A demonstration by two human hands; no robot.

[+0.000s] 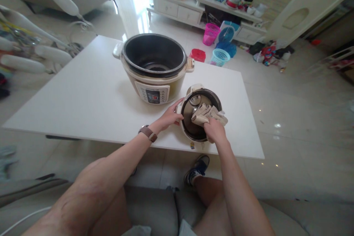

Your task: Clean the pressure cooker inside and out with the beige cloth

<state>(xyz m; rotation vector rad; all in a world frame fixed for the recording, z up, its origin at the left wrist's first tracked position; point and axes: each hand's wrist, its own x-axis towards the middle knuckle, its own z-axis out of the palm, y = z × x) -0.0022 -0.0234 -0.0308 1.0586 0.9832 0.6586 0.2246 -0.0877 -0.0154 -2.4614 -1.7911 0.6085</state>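
Beige cloth (pixel 204 112) is bunched in the right hand (pixel 215 129) — fingers closed on it, over the inside of the lid (pixel 188 113). The left hand (pixel 169 116) grips the lid's left rim. Underside up, the lid is at the white table's (pixel 72 92) near edge, right of centre; the open cooker (pixel 153 94) stands farther off, to the left — its dark pot (pixel 151 53) showing.
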